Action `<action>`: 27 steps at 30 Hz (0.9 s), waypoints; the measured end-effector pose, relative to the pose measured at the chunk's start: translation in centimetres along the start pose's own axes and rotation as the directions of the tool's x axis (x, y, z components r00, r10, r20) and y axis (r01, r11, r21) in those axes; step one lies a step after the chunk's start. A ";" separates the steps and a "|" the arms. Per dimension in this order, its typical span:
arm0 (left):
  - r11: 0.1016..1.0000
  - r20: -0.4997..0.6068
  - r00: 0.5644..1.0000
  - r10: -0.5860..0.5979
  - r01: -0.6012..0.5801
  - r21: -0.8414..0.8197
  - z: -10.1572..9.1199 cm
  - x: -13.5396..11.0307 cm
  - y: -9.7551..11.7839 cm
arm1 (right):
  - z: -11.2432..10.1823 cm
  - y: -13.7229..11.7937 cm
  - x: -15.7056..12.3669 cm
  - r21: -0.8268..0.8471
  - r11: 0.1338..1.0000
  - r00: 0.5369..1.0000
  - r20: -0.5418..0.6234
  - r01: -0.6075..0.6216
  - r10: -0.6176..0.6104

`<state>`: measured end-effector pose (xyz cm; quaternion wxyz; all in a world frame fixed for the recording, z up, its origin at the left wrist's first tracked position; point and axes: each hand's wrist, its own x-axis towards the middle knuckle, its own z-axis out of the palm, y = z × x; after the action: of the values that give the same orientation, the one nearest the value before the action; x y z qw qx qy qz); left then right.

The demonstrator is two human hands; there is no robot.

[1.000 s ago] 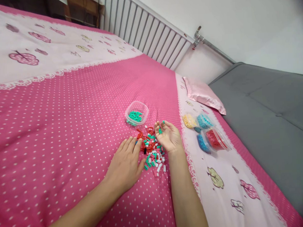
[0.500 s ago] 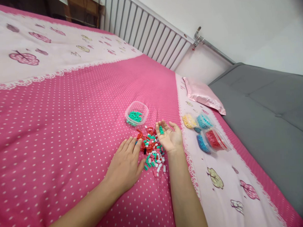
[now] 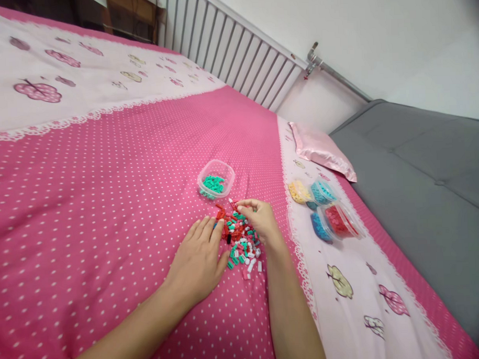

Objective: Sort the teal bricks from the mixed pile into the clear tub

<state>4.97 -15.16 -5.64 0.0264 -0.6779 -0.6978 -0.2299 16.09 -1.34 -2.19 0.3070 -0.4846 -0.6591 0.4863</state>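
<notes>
A loose pile of small toy building bricks [image 3: 238,233], red, green, white, pink and a black one, lies on the pink dotted bedspread. My left hand [image 3: 198,254] rests flat at the pile's left edge, palm down, fingers stretched out and holding nothing. Over the right side of the pile is my right hand [image 3: 260,216], its back turned up and its fingers curled into a pinch at the red and green bricks. What sits between those fingers is hidden. Just beyond the pile stands an open clear plastic tub [image 3: 228,175] with green bricks [image 3: 213,184] inside.
To the right, several clear tubs hold yellow bricks [image 3: 298,192], light blue bricks [image 3: 322,191], darker blue bricks [image 3: 320,228] and red bricks [image 3: 338,221]. Behind them lie a pink pillow [image 3: 320,150] and a grey padded headboard [image 3: 420,168]. A metal rail [image 3: 235,49] runs along the far side.
My right hand has turned from palm up, with a green brick showing on its fingers, to palm down with fingers pinched over the pile. My left hand has stayed put.
</notes>
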 end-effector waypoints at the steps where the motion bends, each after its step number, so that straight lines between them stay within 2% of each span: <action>1: 1.000 0.003 1.000 -0.003 0.003 -0.001 0.0 0.0 0.0 | -0.1 0.3 0.1 -0.152 0.988 1.000 -0.006 0.026 -0.027; 3: 1.000 0.008 1.000 -0.005 0.005 -0.005 -0.1 0.1 0.0 | -0.2 0.6 0.2 -0.397 0.917 0.999 -0.006 0.041 -0.048; 6: 1.000 0.013 1.000 -0.007 0.007 -0.012 -0.1 0.1 0.1 | -0.3 0.4 0.1 -0.556 0.830 0.999 0.006 0.036 -0.039; 14: 1.000 0.011 1.000 -0.003 0.003 -0.003 -0.1 0.0 0.1 | 0.3 -0.4 -0.5 -0.672 0.740 0.997 -0.033 0.025 -0.063; 17: 1.000 0.004 1.000 -0.002 0.002 0.002 -0.1 0.1 0.1 | 0.3 -0.3 -0.5 -0.665 0.746 0.998 -0.025 0.031 -0.064; 20: 1.000 -0.002 1.000 -0.003 0.003 0.007 -0.1 0.1 0.1 | -0.1 -0.1 -0.2 -0.600 0.798 0.997 -0.005 0.056 -0.073; 22: 1.000 -0.004 1.000 0.001 -0.001 0.011 -0.1 0.1 0.1 | -0.3 0.1 0.0 -0.492 0.868 0.997 0.002 0.065 -0.074; 25: 1.000 -0.008 1.000 0.008 -0.008 0.013 -0.1 0.1 0.0 | -0.5 0.1 0.1 -0.161 0.986 0.999 0.007 0.042 -0.042; 27: 1.000 -0.011 1.000 0.008 -0.008 0.012 -0.1 0.0 0.0 | -0.6 -0.1 0.0 0.130 0.991 1.000 0.026 -0.016 0.013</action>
<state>4.96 -15.15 -5.54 0.0355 -0.6793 -0.6962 -0.2294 16.51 -1.13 -1.88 0.3263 -0.4622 -0.6262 0.5365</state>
